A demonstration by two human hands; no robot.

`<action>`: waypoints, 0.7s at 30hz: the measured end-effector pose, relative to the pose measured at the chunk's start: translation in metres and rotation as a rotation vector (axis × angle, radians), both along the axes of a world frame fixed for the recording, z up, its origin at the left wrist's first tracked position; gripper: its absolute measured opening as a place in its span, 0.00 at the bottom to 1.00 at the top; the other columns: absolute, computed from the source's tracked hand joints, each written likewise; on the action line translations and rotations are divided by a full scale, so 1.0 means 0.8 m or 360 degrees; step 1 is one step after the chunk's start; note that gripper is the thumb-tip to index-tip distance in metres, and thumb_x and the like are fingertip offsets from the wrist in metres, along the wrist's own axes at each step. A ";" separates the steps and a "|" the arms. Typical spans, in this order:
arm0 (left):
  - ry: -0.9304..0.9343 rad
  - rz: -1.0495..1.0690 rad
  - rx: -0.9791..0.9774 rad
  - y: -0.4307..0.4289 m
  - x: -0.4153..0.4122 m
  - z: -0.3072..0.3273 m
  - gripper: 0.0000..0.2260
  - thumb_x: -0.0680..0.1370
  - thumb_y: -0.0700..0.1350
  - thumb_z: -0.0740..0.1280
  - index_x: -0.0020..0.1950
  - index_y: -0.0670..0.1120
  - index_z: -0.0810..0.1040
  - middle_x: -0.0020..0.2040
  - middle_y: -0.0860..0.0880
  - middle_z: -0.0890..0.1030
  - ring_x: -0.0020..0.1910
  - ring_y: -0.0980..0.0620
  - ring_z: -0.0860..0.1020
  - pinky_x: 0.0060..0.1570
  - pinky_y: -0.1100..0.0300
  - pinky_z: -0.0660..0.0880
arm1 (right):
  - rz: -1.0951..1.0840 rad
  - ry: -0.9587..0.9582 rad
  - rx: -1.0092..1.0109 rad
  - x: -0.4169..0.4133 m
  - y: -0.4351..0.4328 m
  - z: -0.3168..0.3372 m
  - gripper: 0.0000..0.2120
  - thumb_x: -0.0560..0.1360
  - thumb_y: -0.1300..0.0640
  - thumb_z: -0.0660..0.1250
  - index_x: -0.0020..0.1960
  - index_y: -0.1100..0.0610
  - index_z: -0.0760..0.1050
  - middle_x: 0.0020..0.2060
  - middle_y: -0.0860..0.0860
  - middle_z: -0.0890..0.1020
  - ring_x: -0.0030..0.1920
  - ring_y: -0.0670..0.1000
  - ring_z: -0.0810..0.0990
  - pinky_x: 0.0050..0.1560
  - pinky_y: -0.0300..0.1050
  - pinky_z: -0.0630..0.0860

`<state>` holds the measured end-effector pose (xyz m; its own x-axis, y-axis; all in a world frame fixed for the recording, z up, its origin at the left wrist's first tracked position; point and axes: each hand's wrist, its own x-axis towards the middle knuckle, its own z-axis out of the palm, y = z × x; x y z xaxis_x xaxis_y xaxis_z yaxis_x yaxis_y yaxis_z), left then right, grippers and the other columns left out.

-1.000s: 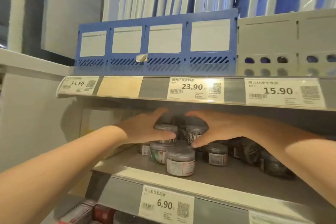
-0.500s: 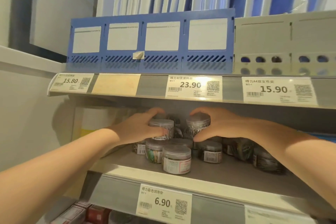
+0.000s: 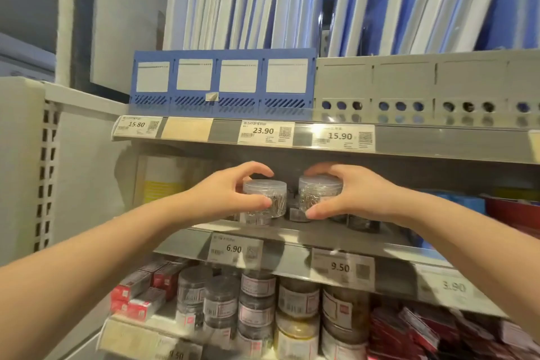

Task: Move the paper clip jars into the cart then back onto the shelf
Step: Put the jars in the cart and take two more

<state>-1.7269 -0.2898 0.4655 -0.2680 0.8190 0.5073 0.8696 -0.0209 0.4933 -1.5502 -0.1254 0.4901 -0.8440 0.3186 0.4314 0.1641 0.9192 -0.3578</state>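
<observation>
The left hand (image 3: 230, 196) grips the left jar (image 3: 270, 193), thumb across its front near the base and fingers curled over the lid. The right hand (image 3: 347, 193) grips the right jar (image 3: 318, 187) the same way, mirrored. Both jars are clear, with clear lids, and full of silver paper clips. They are held upright, level with each other and just apart, in the opening of the middle shelf (image 3: 292, 231). The left jar is right over a jar below it; I cannot tell whether they touch.

Other jars (image 3: 362, 223) stand on the shelf behind and to the right of the hands. A 6.90 tag (image 3: 233, 248) hangs on the shelf's front edge below the left jar.

On the shelf beneath, lower jars (image 3: 257, 301) are stacked in rows, with red boxes (image 3: 140, 292) to their left. On the shelf above, a blue rack (image 3: 222, 82) stands just beside a grey rack (image 3: 409, 88), and blue and white folders (image 3: 292, 0) rise behind both.
</observation>
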 end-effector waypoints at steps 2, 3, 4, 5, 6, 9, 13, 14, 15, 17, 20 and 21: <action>-0.0037 -0.0065 -0.0001 -0.009 0.025 -0.006 0.20 0.63 0.64 0.68 0.54 0.69 0.71 0.51 0.48 0.79 0.44 0.51 0.79 0.52 0.54 0.77 | 0.0015 0.0024 -0.0025 0.025 -0.021 -0.010 0.29 0.64 0.44 0.76 0.61 0.39 0.68 0.58 0.37 0.72 0.58 0.40 0.70 0.49 0.30 0.66; -0.0054 -0.0111 -0.0003 -0.013 0.037 -0.010 0.21 0.62 0.65 0.67 0.53 0.69 0.71 0.51 0.48 0.80 0.46 0.50 0.79 0.53 0.52 0.77 | 0.0006 0.0017 -0.0035 0.038 -0.030 -0.016 0.30 0.64 0.44 0.76 0.62 0.39 0.68 0.58 0.38 0.72 0.58 0.40 0.69 0.49 0.30 0.65; -0.0067 -0.0160 -0.0005 -0.017 0.047 -0.015 0.21 0.61 0.65 0.67 0.53 0.69 0.71 0.50 0.49 0.80 0.47 0.50 0.80 0.53 0.50 0.77 | -0.0003 0.0013 -0.0035 0.052 -0.041 -0.021 0.30 0.64 0.45 0.76 0.63 0.39 0.68 0.58 0.38 0.72 0.58 0.40 0.68 0.49 0.32 0.66; -0.0076 -0.0214 -0.0009 -0.021 0.058 -0.019 0.20 0.62 0.64 0.68 0.53 0.69 0.71 0.50 0.50 0.81 0.48 0.50 0.80 0.53 0.50 0.77 | -0.0030 0.0006 -0.0035 0.067 -0.053 -0.025 0.31 0.64 0.45 0.76 0.64 0.40 0.68 0.58 0.38 0.72 0.59 0.41 0.68 0.52 0.35 0.66; -0.0089 -0.0276 -0.0010 -0.026 0.069 -0.022 0.19 0.64 0.62 0.69 0.53 0.69 0.72 0.50 0.51 0.81 0.47 0.52 0.80 0.52 0.50 0.78 | -0.0063 0.0008 -0.0031 0.082 -0.065 -0.028 0.31 0.65 0.46 0.76 0.64 0.40 0.67 0.58 0.38 0.72 0.59 0.41 0.69 0.53 0.37 0.67; -0.0070 -0.0390 -0.0017 -0.047 0.102 -0.031 0.17 0.66 0.60 0.71 0.53 0.68 0.72 0.49 0.52 0.81 0.42 0.57 0.80 0.50 0.55 0.78 | -0.0186 0.0022 -0.0028 0.128 -0.104 -0.038 0.31 0.65 0.46 0.76 0.64 0.40 0.68 0.58 0.38 0.72 0.59 0.41 0.70 0.56 0.38 0.67; -0.0147 -0.0641 -0.0092 -0.089 0.157 -0.047 0.18 0.67 0.58 0.71 0.54 0.66 0.72 0.50 0.53 0.82 0.46 0.55 0.81 0.49 0.57 0.79 | -0.0394 0.0055 -0.0056 0.193 -0.170 -0.064 0.31 0.63 0.44 0.76 0.62 0.39 0.67 0.56 0.40 0.74 0.54 0.42 0.74 0.55 0.41 0.74; -0.0139 -0.0697 -0.0115 -0.100 0.171 -0.053 0.17 0.69 0.55 0.71 0.55 0.66 0.72 0.51 0.52 0.81 0.46 0.55 0.81 0.49 0.56 0.79 | -0.0442 0.0062 -0.0062 0.209 -0.188 -0.072 0.31 0.63 0.44 0.76 0.62 0.39 0.67 0.55 0.38 0.73 0.54 0.41 0.73 0.53 0.39 0.73; -0.0112 -0.0738 -0.0143 -0.111 0.185 -0.059 0.16 0.71 0.54 0.71 0.55 0.65 0.72 0.51 0.51 0.81 0.45 0.54 0.81 0.48 0.56 0.79 | -0.0487 0.0060 -0.0062 0.225 -0.206 -0.081 0.31 0.64 0.44 0.76 0.63 0.39 0.67 0.55 0.37 0.71 0.56 0.40 0.71 0.51 0.36 0.71; -0.0124 -0.0832 -0.0187 -0.133 0.214 -0.068 0.16 0.73 0.49 0.71 0.56 0.62 0.72 0.52 0.48 0.81 0.45 0.51 0.81 0.48 0.55 0.79 | -0.0549 0.0041 -0.0083 0.259 -0.241 -0.095 0.31 0.64 0.44 0.76 0.63 0.40 0.67 0.59 0.37 0.69 0.60 0.40 0.68 0.53 0.36 0.67; -0.0216 -0.1025 -0.0259 -0.161 0.260 -0.080 0.16 0.73 0.44 0.71 0.57 0.59 0.73 0.54 0.52 0.79 0.48 0.52 0.81 0.51 0.54 0.79 | -0.0668 0.0013 -0.0224 0.313 -0.296 -0.110 0.30 0.64 0.45 0.76 0.62 0.39 0.67 0.60 0.39 0.70 0.61 0.41 0.68 0.57 0.40 0.68; -0.0228 -0.1079 -0.0283 -0.168 0.276 -0.083 0.17 0.73 0.45 0.71 0.57 0.60 0.73 0.54 0.52 0.79 0.48 0.53 0.81 0.52 0.54 0.79 | -0.0724 0.0026 -0.0258 0.332 -0.314 -0.114 0.30 0.64 0.45 0.76 0.62 0.39 0.67 0.60 0.39 0.71 0.60 0.42 0.69 0.56 0.41 0.70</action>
